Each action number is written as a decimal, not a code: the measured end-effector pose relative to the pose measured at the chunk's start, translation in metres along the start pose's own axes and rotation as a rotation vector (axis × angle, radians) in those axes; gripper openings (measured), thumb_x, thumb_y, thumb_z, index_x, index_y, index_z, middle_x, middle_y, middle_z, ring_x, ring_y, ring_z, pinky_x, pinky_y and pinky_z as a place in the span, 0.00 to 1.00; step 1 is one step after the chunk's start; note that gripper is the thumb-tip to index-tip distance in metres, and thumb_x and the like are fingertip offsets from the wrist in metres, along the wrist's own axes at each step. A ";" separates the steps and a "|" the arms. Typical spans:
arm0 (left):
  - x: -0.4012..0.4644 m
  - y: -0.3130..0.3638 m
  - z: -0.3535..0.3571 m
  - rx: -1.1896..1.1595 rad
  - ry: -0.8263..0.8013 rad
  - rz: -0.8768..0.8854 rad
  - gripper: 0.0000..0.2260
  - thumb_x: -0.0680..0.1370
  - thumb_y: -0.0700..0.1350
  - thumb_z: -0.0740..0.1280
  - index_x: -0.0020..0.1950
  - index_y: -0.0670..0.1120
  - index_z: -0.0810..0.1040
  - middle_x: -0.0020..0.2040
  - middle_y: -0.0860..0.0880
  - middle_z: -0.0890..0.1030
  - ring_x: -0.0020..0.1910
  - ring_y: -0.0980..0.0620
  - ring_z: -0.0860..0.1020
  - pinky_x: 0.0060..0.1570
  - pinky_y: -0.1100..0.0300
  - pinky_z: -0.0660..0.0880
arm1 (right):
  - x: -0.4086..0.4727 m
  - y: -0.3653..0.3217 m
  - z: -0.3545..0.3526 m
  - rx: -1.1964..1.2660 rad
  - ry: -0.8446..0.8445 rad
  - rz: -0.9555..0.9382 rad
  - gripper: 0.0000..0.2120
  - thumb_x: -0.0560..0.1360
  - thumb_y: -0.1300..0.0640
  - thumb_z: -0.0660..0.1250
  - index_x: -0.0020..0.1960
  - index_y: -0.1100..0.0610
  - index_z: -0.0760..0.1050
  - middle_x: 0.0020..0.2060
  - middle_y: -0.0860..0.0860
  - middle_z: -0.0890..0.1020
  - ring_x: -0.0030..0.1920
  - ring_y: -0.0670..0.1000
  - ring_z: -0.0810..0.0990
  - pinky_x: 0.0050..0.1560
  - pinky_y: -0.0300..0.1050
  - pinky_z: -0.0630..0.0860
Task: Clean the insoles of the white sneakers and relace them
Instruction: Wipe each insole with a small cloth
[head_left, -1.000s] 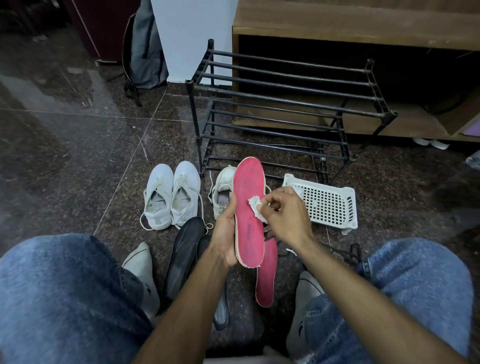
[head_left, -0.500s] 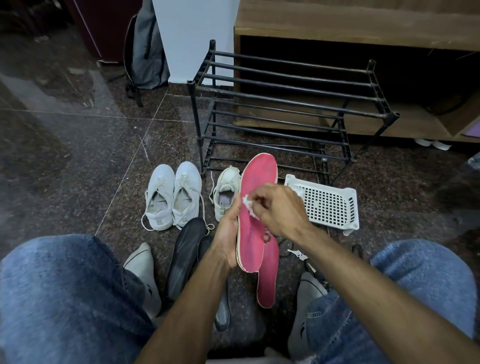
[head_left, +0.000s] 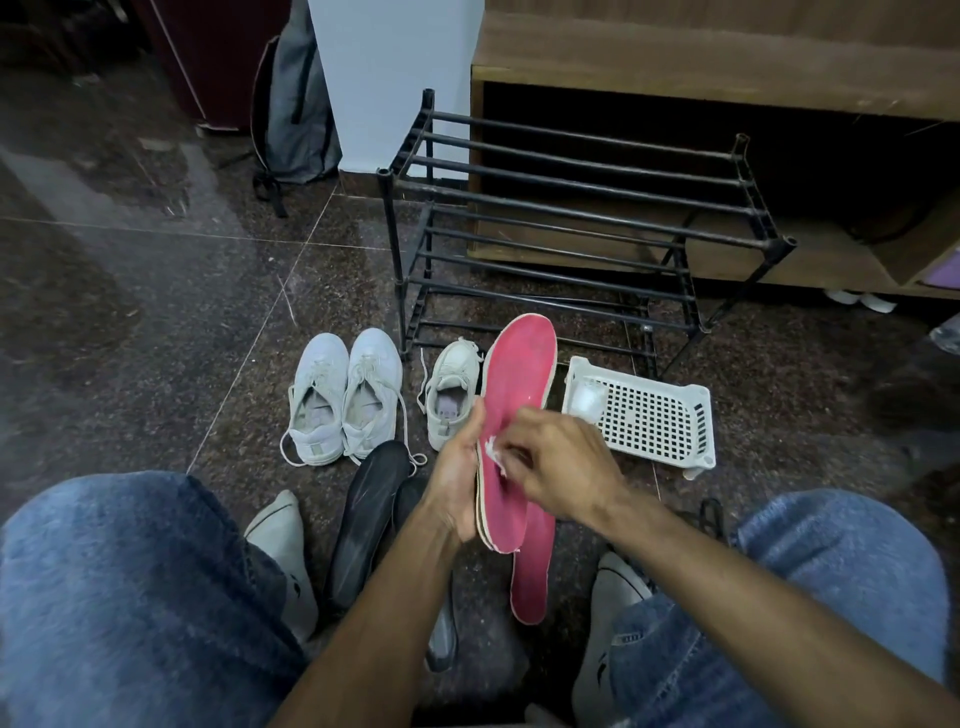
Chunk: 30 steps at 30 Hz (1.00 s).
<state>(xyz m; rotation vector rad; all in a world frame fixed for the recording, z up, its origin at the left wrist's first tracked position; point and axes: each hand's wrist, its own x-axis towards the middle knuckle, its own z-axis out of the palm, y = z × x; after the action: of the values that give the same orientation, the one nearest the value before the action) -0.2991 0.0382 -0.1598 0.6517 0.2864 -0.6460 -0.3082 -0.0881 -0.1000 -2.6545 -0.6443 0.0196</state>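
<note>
Your left hand grips the pink insole toe-up at twelve o'clock, so your right hand can rub the pinched wipe across it.

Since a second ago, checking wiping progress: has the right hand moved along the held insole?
Yes. The right hand with its white wipe slid from mid-insole toward the heel of the pink insole.

Dark speckled stone floor; black 2-tier metal rack before a wooden cabinet; pale wall.
</note>
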 end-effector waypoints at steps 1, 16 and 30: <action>-0.001 0.001 0.000 -0.004 -0.007 -0.001 0.29 0.78 0.64 0.58 0.58 0.40 0.81 0.47 0.40 0.83 0.46 0.44 0.83 0.48 0.51 0.80 | -0.005 -0.001 0.001 -0.021 -0.050 -0.031 0.08 0.76 0.56 0.64 0.49 0.54 0.82 0.43 0.47 0.79 0.42 0.52 0.79 0.43 0.54 0.79; 0.004 -0.006 -0.006 -0.042 0.047 0.007 0.31 0.77 0.64 0.57 0.50 0.38 0.85 0.44 0.40 0.83 0.42 0.44 0.83 0.44 0.52 0.81 | -0.014 -0.001 -0.001 0.014 -0.190 0.052 0.08 0.74 0.59 0.64 0.46 0.53 0.82 0.45 0.44 0.81 0.43 0.47 0.78 0.47 0.45 0.77; 0.002 -0.004 -0.001 0.060 0.031 -0.025 0.26 0.73 0.62 0.63 0.54 0.41 0.84 0.43 0.43 0.83 0.36 0.47 0.81 0.40 0.55 0.78 | 0.035 0.023 -0.023 -0.135 0.112 0.323 0.10 0.77 0.56 0.65 0.56 0.53 0.81 0.53 0.50 0.81 0.49 0.55 0.81 0.48 0.46 0.75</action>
<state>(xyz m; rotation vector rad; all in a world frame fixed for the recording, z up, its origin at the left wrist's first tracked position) -0.3003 0.0356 -0.1627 0.7173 0.3053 -0.6714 -0.2646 -0.1004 -0.0847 -2.8374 -0.1830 -0.0828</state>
